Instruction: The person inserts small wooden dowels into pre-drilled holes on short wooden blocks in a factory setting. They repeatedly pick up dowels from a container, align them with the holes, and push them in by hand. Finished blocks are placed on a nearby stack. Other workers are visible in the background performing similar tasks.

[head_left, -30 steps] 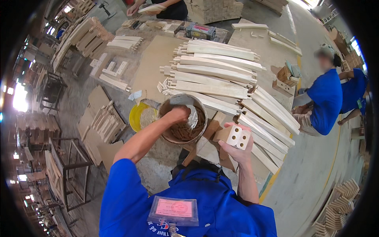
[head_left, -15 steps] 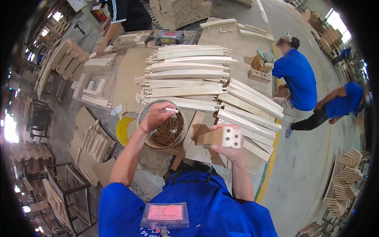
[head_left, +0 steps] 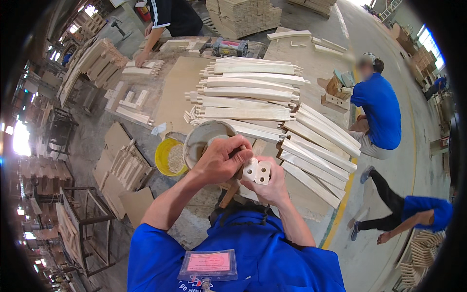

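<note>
My right hand (head_left: 272,182) grips a short pale wooden block (head_left: 257,172) with two round holes in its end, held close in front of my chest. My left hand (head_left: 223,158) is closed and pressed against the left side of that block, fingers curled as if pinching a small piece I cannot make out. Just behind my left hand stands a round grey bucket (head_left: 204,136); its contents are mostly hidden by the hand.
A yellow bowl (head_left: 168,156) sits left of the bucket. Long pale wooden rails (head_left: 253,95) lie stacked on the bench beyond, more fanning to the right (head_left: 316,146). A person in blue (head_left: 379,112) crouches at right, another bends lower right (head_left: 413,216), a third stands at back (head_left: 170,19).
My left hand has come out of the bucket and moved to the block. My right hand has brought the block in closer to my chest.
</note>
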`<state>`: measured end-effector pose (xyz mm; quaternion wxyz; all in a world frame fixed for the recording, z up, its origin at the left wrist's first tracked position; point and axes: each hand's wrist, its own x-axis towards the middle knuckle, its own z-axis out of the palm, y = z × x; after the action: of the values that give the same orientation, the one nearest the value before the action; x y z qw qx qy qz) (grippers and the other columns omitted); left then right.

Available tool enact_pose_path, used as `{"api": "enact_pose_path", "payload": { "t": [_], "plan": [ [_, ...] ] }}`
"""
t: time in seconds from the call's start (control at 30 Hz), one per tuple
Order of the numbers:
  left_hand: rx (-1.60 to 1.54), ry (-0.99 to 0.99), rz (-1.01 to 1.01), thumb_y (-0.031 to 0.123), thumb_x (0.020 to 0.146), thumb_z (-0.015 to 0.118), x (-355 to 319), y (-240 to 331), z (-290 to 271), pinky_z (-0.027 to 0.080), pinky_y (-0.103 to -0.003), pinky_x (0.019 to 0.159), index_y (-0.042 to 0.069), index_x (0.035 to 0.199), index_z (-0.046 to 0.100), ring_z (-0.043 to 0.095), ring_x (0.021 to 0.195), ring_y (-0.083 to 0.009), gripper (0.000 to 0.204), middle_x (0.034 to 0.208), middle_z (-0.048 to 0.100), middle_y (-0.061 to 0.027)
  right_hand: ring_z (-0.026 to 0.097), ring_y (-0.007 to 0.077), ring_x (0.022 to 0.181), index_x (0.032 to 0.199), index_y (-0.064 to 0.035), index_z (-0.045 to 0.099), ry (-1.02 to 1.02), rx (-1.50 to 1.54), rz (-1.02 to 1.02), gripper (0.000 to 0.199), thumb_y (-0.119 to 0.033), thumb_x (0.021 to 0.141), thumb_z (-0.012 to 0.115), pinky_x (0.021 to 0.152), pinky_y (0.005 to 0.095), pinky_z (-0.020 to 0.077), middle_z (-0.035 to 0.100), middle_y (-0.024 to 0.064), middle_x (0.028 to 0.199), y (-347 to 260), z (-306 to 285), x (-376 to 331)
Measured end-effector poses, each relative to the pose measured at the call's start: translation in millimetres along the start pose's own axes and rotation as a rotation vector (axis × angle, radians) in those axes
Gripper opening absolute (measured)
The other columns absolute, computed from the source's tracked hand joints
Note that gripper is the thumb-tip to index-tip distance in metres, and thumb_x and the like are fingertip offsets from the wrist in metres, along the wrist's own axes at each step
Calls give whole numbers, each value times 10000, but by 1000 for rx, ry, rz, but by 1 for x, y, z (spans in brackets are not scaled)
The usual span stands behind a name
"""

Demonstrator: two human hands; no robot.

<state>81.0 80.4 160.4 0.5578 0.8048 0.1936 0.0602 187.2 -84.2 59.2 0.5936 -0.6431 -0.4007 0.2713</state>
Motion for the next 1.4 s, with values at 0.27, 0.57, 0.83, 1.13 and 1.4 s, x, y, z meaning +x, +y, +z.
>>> {"api": "enact_pose_path", "payload": {
  "t": [0.27, 0.57, 0.83, 1.13, 1.4],
  "plan": [
    [218, -43, 270, 60, 807, 692, 12, -3, -2, 508, -400, 572, 41, 892, 634, 648, 645, -303, 105, 768, 604, -136, 716, 215, 926, 1161, -54, 628, 18, -63, -81, 619, -175, 636, 933, 826, 332, 559, 723, 118, 1063, 13, -2, 0],
    [477, -159, 512, 61, 759, 705, 29, -6, -13, 547, -393, 687, 43, 960, 658, 673, 783, -338, 207, 897, 674, -110, 716, 221, 846, 1170, -51, 600, 79, -112, 40, 648, -233, 652, 944, 743, 345, 570, 727, 120, 961, 11, 5, 16],
    [197, -140, 406, 165, 920, 633, 42, -17, -43, 501, -437, 645, 37, 952, 667, 650, 747, -376, 137, 927, 680, -185, 707, 178, 872, 1158, -35, 594, 74, -47, 52, 632, -186, 652, 941, 768, 324, 572, 727, 119, 996, 15, 6, 20],
    [994, -468, -299, 215, 740, 731, 81, -258, -5, 574, -438, 808, 34, 1001, 760, 717, 930, -372, 319, 1005, 733, -213, 665, 129, 946, 1167, -10, 548, 67, 90, 79, 615, -69, 670, 905, 838, 306, 557, 711, 94, 1104, 20, -1, 17],
    [1043, -486, -304, 217, 839, 639, 82, -271, 23, 573, -462, 820, 50, 1005, 769, 711, 1013, -348, 269, 1073, 727, -205, 679, 136, 864, 1176, -17, 588, 172, 55, 5, 620, -162, 675, 923, 775, 297, 558, 712, 96, 971, 19, 2, 4]
  ]
}}
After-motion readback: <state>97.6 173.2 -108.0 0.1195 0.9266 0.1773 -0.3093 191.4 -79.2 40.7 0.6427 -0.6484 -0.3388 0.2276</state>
